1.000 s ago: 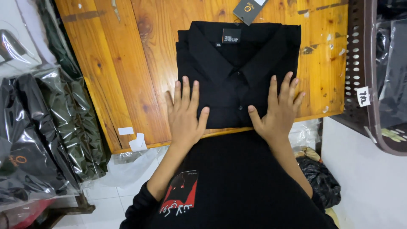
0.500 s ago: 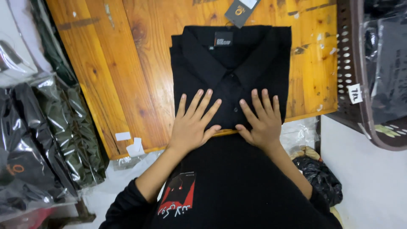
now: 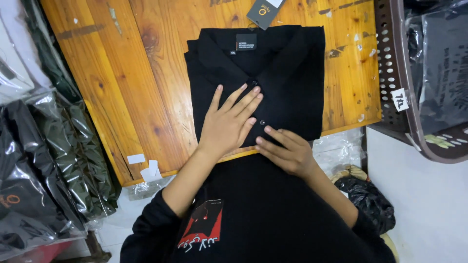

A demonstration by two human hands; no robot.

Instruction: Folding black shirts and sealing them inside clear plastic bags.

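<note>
At far left we see bagged garments, their contents blurred by glare. Our left hand lies flat, fingers spread, on the folded black shirt on the wooden tabletop; our right hand rests open at its near edge. A brown basket holds wrapped dark clothing, cut off at right.

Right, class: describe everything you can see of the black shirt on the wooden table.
The black shirt is a collared, buttoned garment of matte, soft-looking fabric, folded into a neat rectangle. It lies flat, collar pointing away from the person, with a dark label inside the neck and small buttons down the front placket. A hang tag lies at the collar end. It rests on the orange wooden table, its lower part hanging over the near edge. The left hand presses flat on its front; the right hand touches its lower edge.
</note>
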